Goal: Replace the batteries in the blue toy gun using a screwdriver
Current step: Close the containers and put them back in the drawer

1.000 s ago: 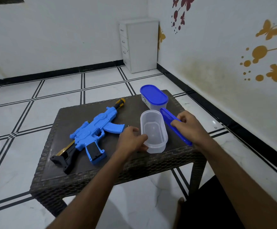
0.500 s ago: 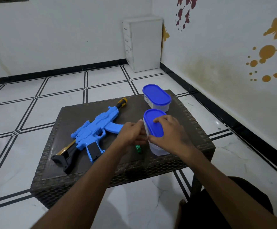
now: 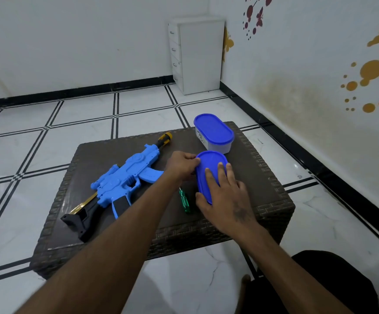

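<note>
Looking down from your head camera, your right hand (image 3: 226, 196) lies flat with fingers straight, pressing on the blue lid (image 3: 209, 168) of the near container. Your left hand (image 3: 181, 165) curls its fingers round that lid's far left edge. The blue toy gun (image 3: 125, 180) lies on the brown wicker table (image 3: 263, 177), left of your hands. A green screwdriver (image 3: 184, 200) rests between gun and container. A second lidded container (image 3: 213, 133) stands behind.

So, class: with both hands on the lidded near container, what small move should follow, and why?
Probably lift the right hand off the near container's lid and take the green screwdriver lying beside it; the lid looks seated, and the blue toy gun lies untouched.
</note>
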`<state>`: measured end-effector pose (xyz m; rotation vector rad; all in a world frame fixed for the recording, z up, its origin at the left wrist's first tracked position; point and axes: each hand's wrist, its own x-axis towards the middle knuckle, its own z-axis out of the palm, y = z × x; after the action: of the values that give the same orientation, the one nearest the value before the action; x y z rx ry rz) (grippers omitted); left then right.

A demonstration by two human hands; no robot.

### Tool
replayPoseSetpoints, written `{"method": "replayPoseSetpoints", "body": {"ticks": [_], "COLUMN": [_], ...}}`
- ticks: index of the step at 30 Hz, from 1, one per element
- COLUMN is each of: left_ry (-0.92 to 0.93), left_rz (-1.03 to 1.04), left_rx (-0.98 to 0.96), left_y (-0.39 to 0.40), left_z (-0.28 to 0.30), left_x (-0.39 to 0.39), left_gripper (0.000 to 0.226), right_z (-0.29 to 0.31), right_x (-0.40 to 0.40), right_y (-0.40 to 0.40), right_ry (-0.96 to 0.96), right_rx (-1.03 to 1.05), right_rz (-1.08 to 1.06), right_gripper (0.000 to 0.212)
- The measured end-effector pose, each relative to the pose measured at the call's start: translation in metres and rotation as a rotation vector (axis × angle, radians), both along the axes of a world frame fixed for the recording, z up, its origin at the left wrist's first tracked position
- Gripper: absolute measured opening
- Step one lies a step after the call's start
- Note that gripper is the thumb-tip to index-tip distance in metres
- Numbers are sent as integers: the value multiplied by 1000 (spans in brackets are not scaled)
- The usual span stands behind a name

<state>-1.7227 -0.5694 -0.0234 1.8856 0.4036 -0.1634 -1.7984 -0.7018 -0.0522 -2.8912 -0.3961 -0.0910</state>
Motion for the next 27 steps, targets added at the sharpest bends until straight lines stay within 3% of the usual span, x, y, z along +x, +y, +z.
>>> {"method": "replayPoseSetpoints", "body": {"ticks": [3,12,17,20,23,27], "left_ry": [31,73,79,92,106,127], "left_rz": [51,122,115,137,130,127], "left_rx": [2,-70,-118,-225,-210,-219], "left_y": [-1,0,0,1,1,1], "left_z": [0,-2,-2,-3,2,1], "left_x": [9,14,12,9,9,13], "left_gripper": [12,14,11,17,21,22], "right_z": [-3,-20,-10,4,22,22], "right_x": [1,4,1,23,56,88], "right_y": [-2,1,-4,-11,-13,-15], "right_ry": [-18,-163,-44,41,178,423], "right_rx": [24,75,128,398,883,1101], "right_rz": [9,-36,14,-72,-324,-420], "right_gripper": [79,69,71,47,27,36]}}
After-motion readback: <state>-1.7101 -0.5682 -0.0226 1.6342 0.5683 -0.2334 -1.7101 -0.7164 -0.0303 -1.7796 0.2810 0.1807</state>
